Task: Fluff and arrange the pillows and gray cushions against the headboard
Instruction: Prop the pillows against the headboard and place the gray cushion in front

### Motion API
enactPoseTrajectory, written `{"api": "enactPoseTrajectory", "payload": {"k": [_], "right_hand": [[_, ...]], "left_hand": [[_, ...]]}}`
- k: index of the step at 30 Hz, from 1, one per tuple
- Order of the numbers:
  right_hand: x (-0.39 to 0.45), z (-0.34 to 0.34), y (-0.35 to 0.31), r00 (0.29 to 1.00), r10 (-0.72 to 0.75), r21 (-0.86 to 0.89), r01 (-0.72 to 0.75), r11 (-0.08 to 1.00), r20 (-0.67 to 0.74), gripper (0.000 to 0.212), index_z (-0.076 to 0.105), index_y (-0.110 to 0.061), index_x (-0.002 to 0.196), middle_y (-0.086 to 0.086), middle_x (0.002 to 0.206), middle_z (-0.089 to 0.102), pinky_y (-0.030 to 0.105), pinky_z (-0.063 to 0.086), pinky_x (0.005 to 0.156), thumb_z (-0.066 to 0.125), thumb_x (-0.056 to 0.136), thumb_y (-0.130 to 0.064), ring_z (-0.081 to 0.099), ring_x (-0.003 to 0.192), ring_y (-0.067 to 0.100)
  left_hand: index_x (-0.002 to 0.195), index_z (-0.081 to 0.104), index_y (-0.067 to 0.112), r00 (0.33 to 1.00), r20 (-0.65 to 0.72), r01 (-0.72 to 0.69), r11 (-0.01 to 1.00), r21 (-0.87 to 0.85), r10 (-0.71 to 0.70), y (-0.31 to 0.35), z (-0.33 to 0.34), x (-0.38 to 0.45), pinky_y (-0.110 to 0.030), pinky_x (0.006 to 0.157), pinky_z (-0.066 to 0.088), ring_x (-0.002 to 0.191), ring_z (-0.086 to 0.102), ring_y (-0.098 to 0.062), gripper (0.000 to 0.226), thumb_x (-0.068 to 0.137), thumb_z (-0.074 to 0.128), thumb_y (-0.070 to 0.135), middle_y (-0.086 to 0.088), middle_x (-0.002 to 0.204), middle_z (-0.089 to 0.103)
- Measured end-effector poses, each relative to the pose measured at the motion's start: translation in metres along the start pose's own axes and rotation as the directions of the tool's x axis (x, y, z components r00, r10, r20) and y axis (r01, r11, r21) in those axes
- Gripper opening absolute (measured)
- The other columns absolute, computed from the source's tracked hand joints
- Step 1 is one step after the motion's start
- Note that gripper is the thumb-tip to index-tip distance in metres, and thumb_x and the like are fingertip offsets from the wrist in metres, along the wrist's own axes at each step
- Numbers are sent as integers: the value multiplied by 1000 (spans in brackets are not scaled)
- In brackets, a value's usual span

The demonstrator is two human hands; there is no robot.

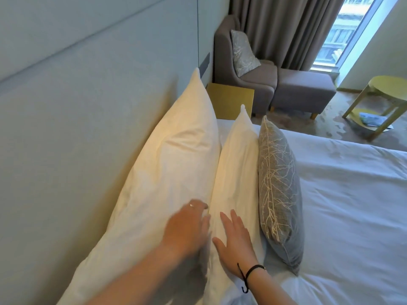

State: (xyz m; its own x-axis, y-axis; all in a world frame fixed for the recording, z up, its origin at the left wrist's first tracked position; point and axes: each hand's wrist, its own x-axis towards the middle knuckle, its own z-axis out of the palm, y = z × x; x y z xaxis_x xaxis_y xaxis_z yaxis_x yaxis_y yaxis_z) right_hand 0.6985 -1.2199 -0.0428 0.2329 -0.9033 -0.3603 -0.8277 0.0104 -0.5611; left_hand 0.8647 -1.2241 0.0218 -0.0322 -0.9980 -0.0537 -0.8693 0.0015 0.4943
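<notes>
My left hand (187, 225) lies on the big white pillow (167, 172), its fingers loosely bent and dipping into the seam where that pillow meets the next one; the hand is blurred, so I cannot tell whether the fingertips pinch any cloth. A ring (192, 205) shows on one finger. My right hand (236, 241) rests flat on the smaller white pillow (236, 172), fingers straight and slightly spread, gripping nothing. A thin black band (250, 271) circles that wrist.

I take the smaller white pillow as my landmark. The big pillow stands touching it on its headboard side, leaning against the pale padded headboard (77, 128). On the landmark's other side, the gray cushion (278, 188) with a pale branch pattern stands on edge, pressed against it along most of its length. All three sit on the white bedspread (352, 205), which stretches away from the landmark past the cushion.

Beyond the far tip of the landmark is a yellow bedside table (231, 100) against the wall. Further off from there sits a gray armchair (246, 78) holding a second patterned cushion (243, 52), with a matching footstool (306, 89) touching it. Gray curtains (286, 29) hang behind them beside a window (343, 34). A round yellow-green side table (387, 89) stands well apart from the landmark, on the carpet.
</notes>
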Motion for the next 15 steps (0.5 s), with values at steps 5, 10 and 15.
{"api": "enactPoseTrajectory", "payload": {"k": [5, 10, 15], "right_hand": [[-11, 1, 22, 998, 60, 289, -50, 956, -25, 59, 12, -32, 154, -12, 163, 7, 26, 7, 119, 40, 102, -30, 3, 147, 5], [-29, 6, 47, 998, 63, 269, -55, 961, -21, 58, 14, -33, 154, -14, 162, 5, 25, 5, 119, 39, 101, -38, 1, 147, 3], [-39, 15, 48, 995, 75, 293, -51, 955, -71, 66, 11, -33, 154, -10, 163, -1, 33, 8, 121, 42, 98, -49, 2, 149, 11]], "left_hand": [[138, 47, 12, 810, 427, 566, 724, -393, -402, 17, 76, -26, -32, 104, 42, 125, 53, -22, 54, 97, 46, 48, -4, 138, 56], [80, 66, 16, 777, 331, 616, 541, -572, -536, 17, 78, -29, -27, 69, 57, 69, 67, -6, 34, 84, 66, 50, 7, 76, 71], [59, 43, 20, 890, 4, 434, 844, -315, -456, 10, 60, -37, -25, 46, 29, 50, 45, -6, 45, 93, 60, 42, 6, 55, 49]]}}
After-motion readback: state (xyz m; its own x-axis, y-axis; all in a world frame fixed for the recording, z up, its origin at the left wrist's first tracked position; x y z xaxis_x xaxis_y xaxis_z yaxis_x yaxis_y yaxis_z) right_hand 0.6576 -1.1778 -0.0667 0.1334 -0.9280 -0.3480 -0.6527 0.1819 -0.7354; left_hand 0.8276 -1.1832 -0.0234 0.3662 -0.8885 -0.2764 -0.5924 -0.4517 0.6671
